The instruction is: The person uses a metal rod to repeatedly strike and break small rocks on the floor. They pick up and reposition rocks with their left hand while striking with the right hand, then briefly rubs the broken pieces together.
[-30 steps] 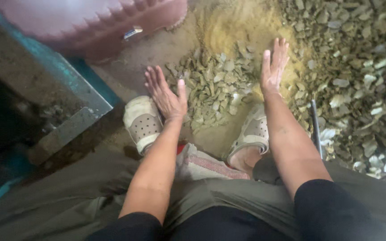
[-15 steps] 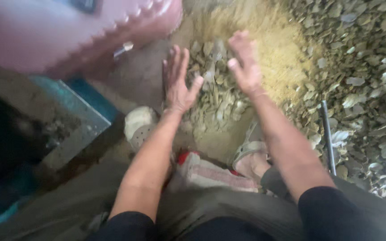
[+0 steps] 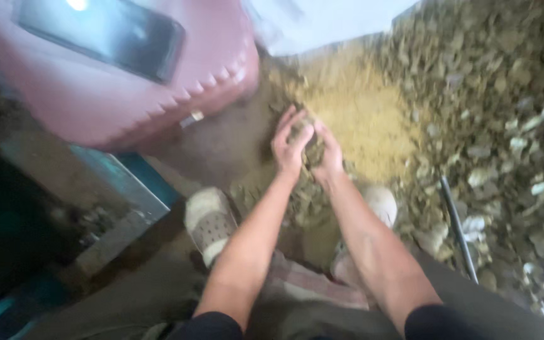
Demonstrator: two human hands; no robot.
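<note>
From the head camera, the two hands are now coming together: half a second ago they were apart, palms facing each other above the heap, and a second ago they were spread flat over the ground. The left hand [image 3: 292,143] and the right hand [image 3: 327,153] are cupping inward, fingers curled, pressing a clump of flat greyish-brown chips [image 3: 310,140] between them (the frame is blurred, so the exact grip is hard to read). The clump is sitting just above the near edge of the sandy yellow pile [image 3: 363,119], at the middle of the scene. The view is also tilting further up than before, so more of the far side is showing.

A large pink plastic tub [image 3: 127,94] is lying far left, its underside or side turned toward the camera, with a dark rectangular panel [image 3: 105,38] on it; nothing can be seen inside it. A pale sheet or sack [image 3: 328,22] is showing at the far edge behind the pile.

More loose chips are covering the ground [image 3: 505,126] to the right. A thin dark rod [image 3: 458,230] is lying on the right, near the person's right shoe [image 3: 382,204]. The left shoe [image 3: 209,223], pale and perforated, is resting near the left forearm. A grey-and-teal ledge [image 3: 130,201] is running along the left, just beside that shoe. Both forearms are covering part of the chips near the feet.
</note>
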